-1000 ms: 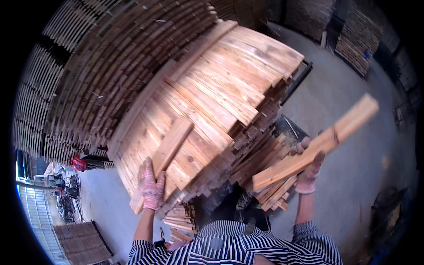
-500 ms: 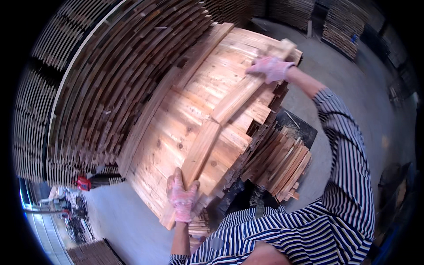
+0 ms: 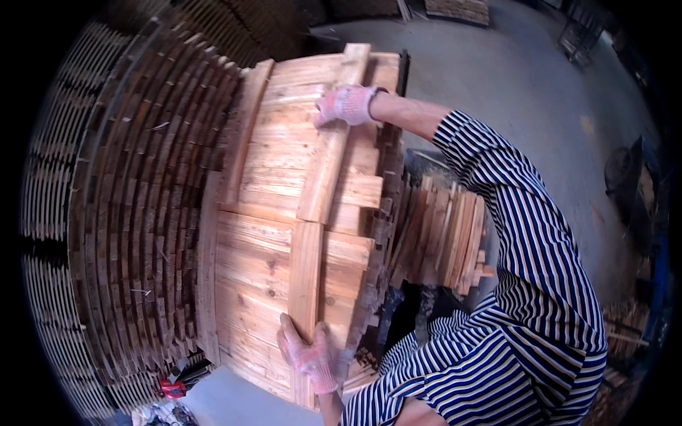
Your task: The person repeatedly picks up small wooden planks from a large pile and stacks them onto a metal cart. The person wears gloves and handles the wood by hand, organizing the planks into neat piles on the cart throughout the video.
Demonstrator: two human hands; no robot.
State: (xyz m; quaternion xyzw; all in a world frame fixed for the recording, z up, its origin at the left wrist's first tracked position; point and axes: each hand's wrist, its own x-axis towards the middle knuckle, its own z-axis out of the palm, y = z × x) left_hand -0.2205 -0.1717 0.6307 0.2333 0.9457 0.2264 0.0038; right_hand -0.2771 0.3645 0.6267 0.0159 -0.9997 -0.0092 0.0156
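Note:
Two pale wooden planks lie end to end, a lower plank (image 3: 305, 259) and an upper plank (image 3: 325, 174), across a stack of boards (image 3: 249, 273). My left hand (image 3: 310, 357), in a pink and white knitted glove, straddles the near end of the lower plank, its thumb and fingers on either side. Toward the far end, my right hand (image 3: 348, 105), gloved likewise, curls over the upper plank; its fingertips are partly blurred. Both planks run along the right side of the stack, where the board ends are uneven.
A tall stack of layered boards (image 3: 142, 206) stands close on the left. Short wood pieces (image 3: 444, 231) are piled on the right, beside my body. A red object (image 3: 172, 387) sits at the lower left. Grey floor (image 3: 490, 64) extends behind the stack.
The view has turned, so the planks now run more nearly upright in the picture. Both hands stay on the planks, and the two planks look better lined up along the stack.

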